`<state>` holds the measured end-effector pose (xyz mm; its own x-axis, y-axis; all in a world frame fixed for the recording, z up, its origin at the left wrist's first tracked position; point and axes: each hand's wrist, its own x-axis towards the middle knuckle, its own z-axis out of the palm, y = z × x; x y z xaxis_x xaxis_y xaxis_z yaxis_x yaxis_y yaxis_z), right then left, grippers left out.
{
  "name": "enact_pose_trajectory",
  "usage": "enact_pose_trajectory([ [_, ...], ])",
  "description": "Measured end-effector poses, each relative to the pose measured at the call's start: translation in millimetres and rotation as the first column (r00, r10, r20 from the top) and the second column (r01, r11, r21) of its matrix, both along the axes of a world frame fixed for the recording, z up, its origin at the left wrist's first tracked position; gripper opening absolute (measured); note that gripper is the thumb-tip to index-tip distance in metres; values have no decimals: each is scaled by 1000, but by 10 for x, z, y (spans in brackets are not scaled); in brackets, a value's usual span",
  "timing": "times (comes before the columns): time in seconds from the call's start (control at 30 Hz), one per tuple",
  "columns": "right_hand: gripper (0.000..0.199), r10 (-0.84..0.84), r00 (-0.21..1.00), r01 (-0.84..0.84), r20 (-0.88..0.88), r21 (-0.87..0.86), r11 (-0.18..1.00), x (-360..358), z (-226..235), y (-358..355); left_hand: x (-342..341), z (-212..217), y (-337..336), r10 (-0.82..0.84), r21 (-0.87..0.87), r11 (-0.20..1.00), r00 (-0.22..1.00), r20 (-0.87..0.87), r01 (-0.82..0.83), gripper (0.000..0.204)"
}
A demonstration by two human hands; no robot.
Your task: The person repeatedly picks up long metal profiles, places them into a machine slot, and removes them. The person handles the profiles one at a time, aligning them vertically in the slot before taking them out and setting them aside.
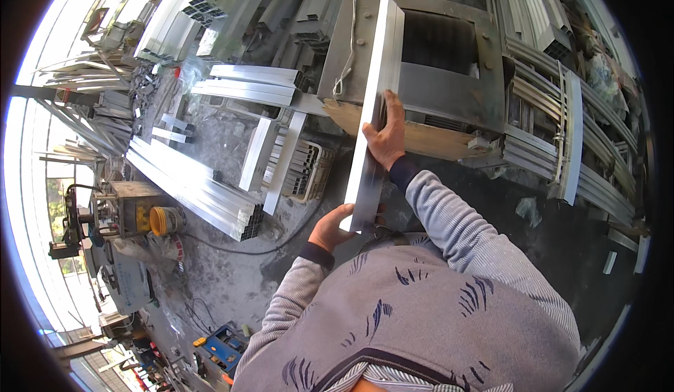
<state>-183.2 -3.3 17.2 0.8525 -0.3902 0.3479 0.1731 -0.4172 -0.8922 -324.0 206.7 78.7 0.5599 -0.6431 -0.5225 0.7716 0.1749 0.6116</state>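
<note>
Left hand (330, 229) has the near end of the bar (382, 69), right hand (388, 134) grips it around the middle, so it's held out front, far end over the frame (344, 55); can't tell if they touch. Looks mid-handling to me: this one's not put down, with a pile (196, 188) lying off left. Crate (328, 164) nearby, contents unclear; can't really see inside the bucket (160, 222) either.

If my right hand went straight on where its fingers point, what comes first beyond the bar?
Past the silver bar, your right hand probably meets the grey metal housing; depth is unclear.
</note>
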Motion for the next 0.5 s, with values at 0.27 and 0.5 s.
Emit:
enact_pose_trajectory([
  [0.27,73,-96,991,112,-94,189,975,1032,25,-896,1306,-94,-1021,-274,676,734,880,388,-69,68],
  [0.5,88,-171,931,-80,-322,-638,766,2046,152,-1148,2365,123,-1903,-630,906,141,670,393,-399,84],
])
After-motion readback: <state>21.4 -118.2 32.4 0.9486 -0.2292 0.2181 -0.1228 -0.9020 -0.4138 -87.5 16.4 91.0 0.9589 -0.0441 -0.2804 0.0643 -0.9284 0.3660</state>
